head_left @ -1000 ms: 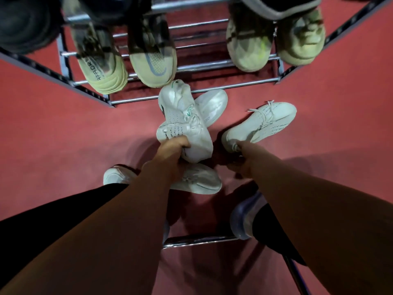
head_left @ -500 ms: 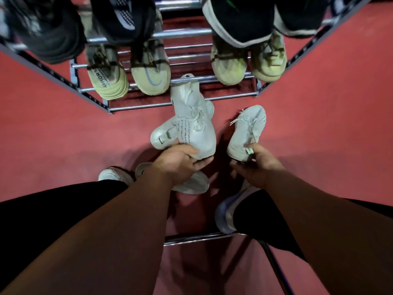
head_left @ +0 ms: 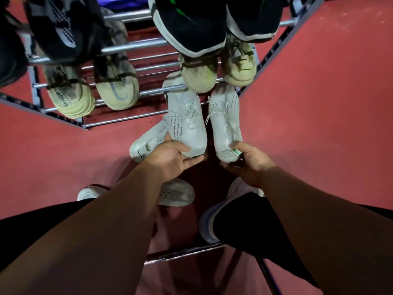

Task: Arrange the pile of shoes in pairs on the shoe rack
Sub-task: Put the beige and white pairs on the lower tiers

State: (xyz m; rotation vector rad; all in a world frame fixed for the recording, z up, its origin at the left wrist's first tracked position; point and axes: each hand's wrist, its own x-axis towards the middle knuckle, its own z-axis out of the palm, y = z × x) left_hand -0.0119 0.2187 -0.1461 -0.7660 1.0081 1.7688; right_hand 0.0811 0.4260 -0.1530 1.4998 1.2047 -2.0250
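Held: 2 | left sneaker (head_left: 187,122) at 12 o'clock of left hand (head_left: 170,158), heel gripped | right sneaker (head_left: 224,122), right hand (head_left: 253,165): same

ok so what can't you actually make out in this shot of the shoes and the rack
Head view only:
- Toes of the left white shoe and right white shoe: tucked under the yellowish shoes on the rack.
- Third white shoe: mostly covered by the left white shoe and left hand.
- Right hand fingertips: hidden beneath the heel.
- Floor shoe: crossed by the left forearm.
- Black shoes: cut by the top edge.
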